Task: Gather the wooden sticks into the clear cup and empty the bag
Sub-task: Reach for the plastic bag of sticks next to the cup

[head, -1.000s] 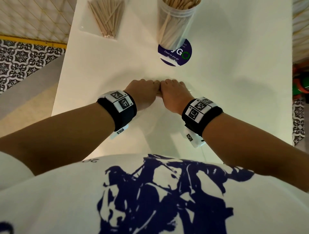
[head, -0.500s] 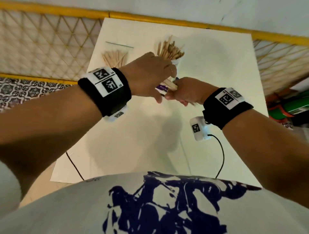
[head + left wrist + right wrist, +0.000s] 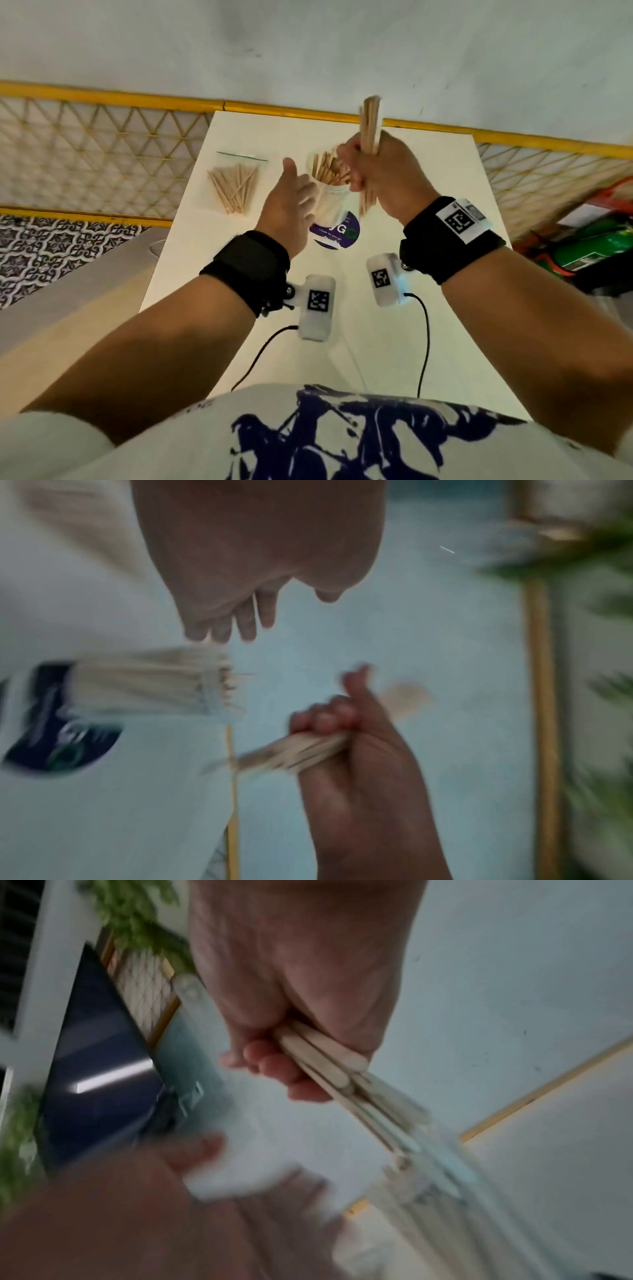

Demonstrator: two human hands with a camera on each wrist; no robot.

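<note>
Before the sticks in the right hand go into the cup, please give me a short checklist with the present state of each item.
1. Right hand grips the bundle of sticks: ok.
2. Clear cup stands upright on the table: ok.
3. Left hand steadies the cup: not ok, open beside it.
4. Room left in the cup: cannot tell.
5. Bag emptied: not ok, sticks remain inside.
</note>
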